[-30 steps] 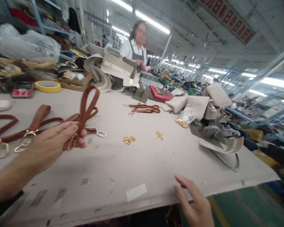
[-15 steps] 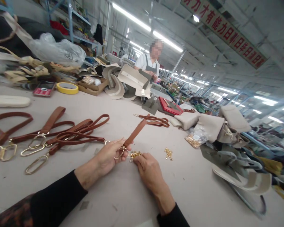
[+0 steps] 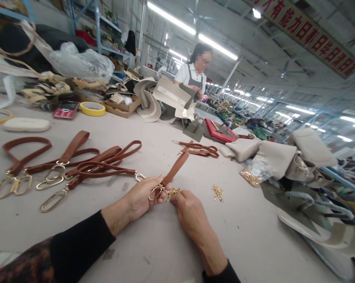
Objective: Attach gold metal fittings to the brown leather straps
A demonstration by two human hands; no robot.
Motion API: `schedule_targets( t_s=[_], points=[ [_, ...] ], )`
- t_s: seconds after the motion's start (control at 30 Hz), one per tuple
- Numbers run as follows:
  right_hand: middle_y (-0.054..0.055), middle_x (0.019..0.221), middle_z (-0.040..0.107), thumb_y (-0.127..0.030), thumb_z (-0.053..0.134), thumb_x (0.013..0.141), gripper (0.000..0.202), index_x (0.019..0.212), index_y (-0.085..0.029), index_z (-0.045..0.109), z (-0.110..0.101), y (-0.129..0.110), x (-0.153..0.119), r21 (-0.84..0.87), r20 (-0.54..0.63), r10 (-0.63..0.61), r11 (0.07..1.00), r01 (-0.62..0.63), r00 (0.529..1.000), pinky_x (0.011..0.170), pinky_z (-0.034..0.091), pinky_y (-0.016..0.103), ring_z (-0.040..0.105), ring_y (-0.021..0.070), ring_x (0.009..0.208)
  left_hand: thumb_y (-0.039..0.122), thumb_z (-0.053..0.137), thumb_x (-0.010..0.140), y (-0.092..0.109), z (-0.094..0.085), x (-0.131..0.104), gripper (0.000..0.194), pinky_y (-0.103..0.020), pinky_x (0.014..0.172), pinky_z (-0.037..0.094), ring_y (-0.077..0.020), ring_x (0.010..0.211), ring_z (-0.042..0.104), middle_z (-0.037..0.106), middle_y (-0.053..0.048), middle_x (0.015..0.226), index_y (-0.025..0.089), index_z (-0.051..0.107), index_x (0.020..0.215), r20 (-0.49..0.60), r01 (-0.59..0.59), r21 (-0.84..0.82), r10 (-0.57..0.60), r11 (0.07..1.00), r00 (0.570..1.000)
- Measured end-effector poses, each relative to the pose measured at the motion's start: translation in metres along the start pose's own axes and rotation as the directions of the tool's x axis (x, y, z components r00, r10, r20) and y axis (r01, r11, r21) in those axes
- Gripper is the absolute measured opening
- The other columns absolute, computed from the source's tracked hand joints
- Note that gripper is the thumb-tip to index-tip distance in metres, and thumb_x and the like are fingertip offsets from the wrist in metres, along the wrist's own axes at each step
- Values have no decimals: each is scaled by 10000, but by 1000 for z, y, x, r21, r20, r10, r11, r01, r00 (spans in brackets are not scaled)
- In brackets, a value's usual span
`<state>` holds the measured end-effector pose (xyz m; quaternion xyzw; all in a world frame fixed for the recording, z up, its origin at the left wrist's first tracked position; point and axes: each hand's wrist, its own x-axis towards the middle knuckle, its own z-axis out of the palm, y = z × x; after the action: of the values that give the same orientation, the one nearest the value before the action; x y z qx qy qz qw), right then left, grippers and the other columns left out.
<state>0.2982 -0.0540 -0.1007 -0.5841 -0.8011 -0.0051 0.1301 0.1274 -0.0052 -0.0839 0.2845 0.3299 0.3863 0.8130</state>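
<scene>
My left hand is closed around the lower end of a brown leather strap, which slants up and away from me. A gold metal clasp hangs at that end, by my fingers. Pinched fingers of my right hand touch the near edge of a small heap of gold metal fittings; whatever is between the fingertips is hidden. A second cluster of gold fittings lies to the right. Several brown straps with gold oval rings lie on the table at left.
Further back lie more brown straps, a red case, yellow tape and an open cardboard box. Beige bag parts and a bag of gold fittings line the right. A co-worker stands behind the table.
The view has turned slightly left, so everything sits further right in the picture. Both hands keep nearly the same pose over the table. The co-worker's head has changed position.
</scene>
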Motion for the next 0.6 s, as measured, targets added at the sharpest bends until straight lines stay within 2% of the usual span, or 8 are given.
schedule_targets(
  t_s=[0.07,0.13,0.23,0.3,0.4,0.6],
  points=[
    [52,784,623,-124,486,912,183,803,-186,620,-2,1,-2,96,-29,12,995,-9,1000,670,419,269,565,176,742,232,500,920,-2,-1,2,219,-158,449,452,-72,526,539,611,-46,764,86,663,919,11,-17,14,17,1000,1000],
    [42,802,638,-138,476,912,176,830,-189,623,-6,2,-5,311,-97,64,950,-31,993,693,436,268,578,166,757,237,515,911,-4,-2,3,212,-165,461,450,-80,543,539,614,-54,771,87,664,921,29,-43,29,42,999,999],
    [14,782,656,-223,500,912,154,858,-198,643,-12,0,-9,661,-150,223,747,-70,963,666,447,248,583,143,724,275,540,897,-9,-1,3,212,-169,490,446,-91,579,544,615,-55,769,96,652,887,67,-66,65,62,996,996],
    [-1,738,657,-274,528,899,159,852,-198,659,-15,-5,-9,782,-131,278,619,-74,952,625,441,240,569,131,669,331,564,885,-12,1,1,240,-168,505,438,-90,590,542,614,-44,768,107,639,840,116,-83,118,70,990,991],
    [0,733,673,-290,557,878,156,835,-187,665,-16,-13,-7,853,-111,280,519,-53,954,632,452,245,578,127,656,412,570,877,-15,4,-4,306,-162,519,419,-73,562,518,601,-15,725,121,624,802,197,-105,210,63,972,978],
    [6,763,696,-236,567,860,120,837,-184,673,-13,-15,-6,875,-84,299,479,-74,950,685,472,250,609,131,704,490,589,842,-18,8,-8,366,-183,547,413,-88,566,523,598,-7,666,127,614,798,209,-120,297,59,947,976]
  ],
)
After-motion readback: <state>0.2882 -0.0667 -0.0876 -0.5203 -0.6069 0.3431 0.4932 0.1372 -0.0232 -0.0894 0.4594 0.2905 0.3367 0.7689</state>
